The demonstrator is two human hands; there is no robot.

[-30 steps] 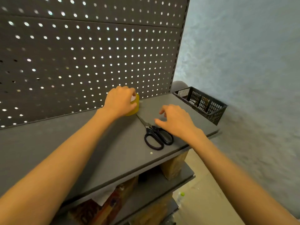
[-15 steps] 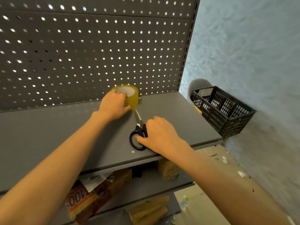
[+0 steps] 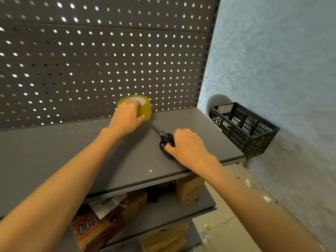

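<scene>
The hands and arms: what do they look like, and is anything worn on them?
The left hand and right hand are bare: no gloves, rings or watch visible. The left forearm and right forearm are bare, no sleeves in view.

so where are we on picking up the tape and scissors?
Done: both hands are on their things. The left hand grips the tape from above; the right hand curls over the handles of the scissors. In hand: the grasp itself. The scissors lie flat on the shelf; the tape seems to sit there too, though I can't be sure. Left: lifting both off.
</scene>
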